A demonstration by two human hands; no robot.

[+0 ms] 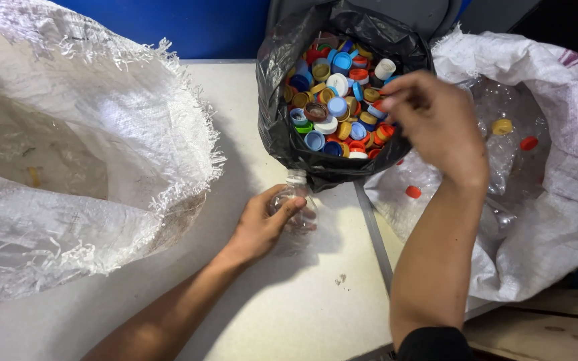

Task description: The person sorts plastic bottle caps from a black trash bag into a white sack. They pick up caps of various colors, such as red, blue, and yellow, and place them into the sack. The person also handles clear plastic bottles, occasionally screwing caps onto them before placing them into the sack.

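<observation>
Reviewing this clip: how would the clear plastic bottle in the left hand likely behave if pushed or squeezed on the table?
The clear plastic bottle looks empty and capless, so it is probably very light and would slide easily on the smooth table. Its thin see-through wall likely dents under the left hand. Being round, it would probably roll if laid down and released.

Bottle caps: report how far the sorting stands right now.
Done: the black bag already holds many coloured caps. In hand: the left hand grips a clear uncapped bottle on the table; the right hand hovers at the bag's rim. Left: capped bottles remain in the right sack.
</observation>
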